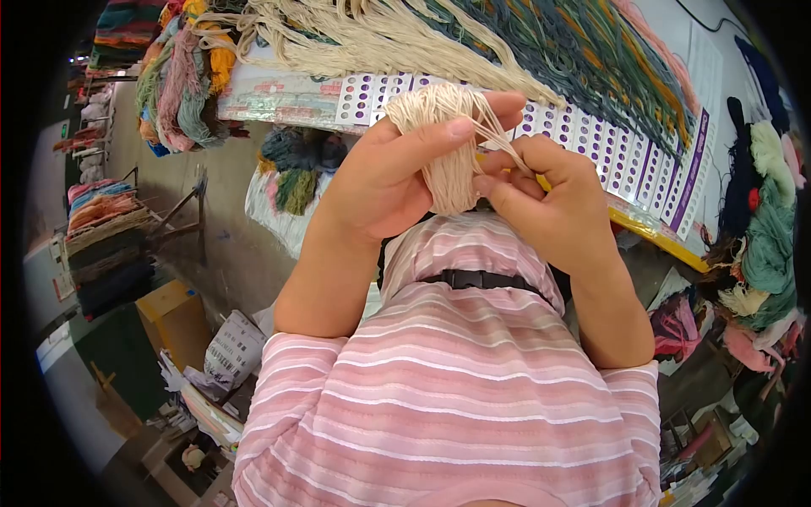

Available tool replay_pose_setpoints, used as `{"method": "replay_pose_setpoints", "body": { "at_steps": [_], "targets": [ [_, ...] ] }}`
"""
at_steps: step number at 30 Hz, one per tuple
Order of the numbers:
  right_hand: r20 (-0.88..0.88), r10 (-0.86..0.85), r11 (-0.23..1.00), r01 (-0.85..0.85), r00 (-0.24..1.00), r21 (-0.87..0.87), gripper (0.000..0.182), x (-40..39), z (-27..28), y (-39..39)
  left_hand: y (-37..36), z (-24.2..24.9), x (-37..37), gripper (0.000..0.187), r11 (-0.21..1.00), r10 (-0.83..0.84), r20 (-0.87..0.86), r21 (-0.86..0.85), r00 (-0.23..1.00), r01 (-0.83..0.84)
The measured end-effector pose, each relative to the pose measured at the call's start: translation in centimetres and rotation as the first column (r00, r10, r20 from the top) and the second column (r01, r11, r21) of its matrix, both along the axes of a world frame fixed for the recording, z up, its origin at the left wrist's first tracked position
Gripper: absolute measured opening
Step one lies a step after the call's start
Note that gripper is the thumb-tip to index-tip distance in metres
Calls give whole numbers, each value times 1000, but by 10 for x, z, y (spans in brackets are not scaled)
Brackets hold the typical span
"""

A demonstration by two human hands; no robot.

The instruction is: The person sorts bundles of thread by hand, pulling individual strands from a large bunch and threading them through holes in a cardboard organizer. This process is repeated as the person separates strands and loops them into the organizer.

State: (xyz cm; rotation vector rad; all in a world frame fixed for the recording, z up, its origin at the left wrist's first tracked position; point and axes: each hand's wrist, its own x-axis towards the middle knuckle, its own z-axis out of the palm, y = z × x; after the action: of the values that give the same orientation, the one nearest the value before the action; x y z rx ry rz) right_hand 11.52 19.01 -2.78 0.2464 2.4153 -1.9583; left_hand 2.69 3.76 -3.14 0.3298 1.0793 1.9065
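A bundle of cream yarn point(452, 173) is wound around the fingers of my left hand point(393, 165), whose thumb presses across its front. Several strands run from the top of the bundle over to my right hand point(553, 182). There the thumb and fingers are pinched together on those strands. Both hands are raised in front of my waist, close to the table's near edge. Part of the left fingers is hidden behind the yarn.
Long cream yarn hanks point(380, 42) and dark green and orange yarn point(574, 59) lie on the table over a printed chart of purple dots point(583, 139). Colored skeins hang at left point(182, 80) and right point(769, 245). A cardboard box point(173, 317) stands lower left.
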Motion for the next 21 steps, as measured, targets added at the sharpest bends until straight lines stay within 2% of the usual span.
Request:
{"method": "replay_pose_setpoints", "body": {
  "at_steps": [2,5,8,11,12,15,18,21],
  "targets": [
    [51,-29,997,33,998,-69,10,-1,-2,1,-1,0,-2,52,1000,-12,4,8,1000,12],
    [1,6,964,-6,1000,-267,10,1,-15,5,-2,5,-2,51,1000,18,6,4,1000,-18],
    [45,2,896,18,999,-444,8,3,-11,8,-6,3,-5,53,999,-32,-76,-38,997,30],
    [45,-22,815,44,999,-578,6,5,-10,10,-1,8,-3,53,999,3,-82,-54,997,-7],
    [12,-2,815,9,1000,-579,5,4,-8,12,0,9,-2,52,998,8,-90,-58,996,-13],
    [-60,-90,819,40,994,-573,3,6,-13,10,2,12,-3,51,998,-3,-103,-67,995,-4],
    [61,-101,744,116,993,-658,4,6,-13,14,2,13,-3,51,998,-15,-69,-55,998,11],
    [44,-86,772,95,995,-629,9,3,-13,16,8,18,-3,54,1000,20,-19,-19,1000,-20]
  ]
}}
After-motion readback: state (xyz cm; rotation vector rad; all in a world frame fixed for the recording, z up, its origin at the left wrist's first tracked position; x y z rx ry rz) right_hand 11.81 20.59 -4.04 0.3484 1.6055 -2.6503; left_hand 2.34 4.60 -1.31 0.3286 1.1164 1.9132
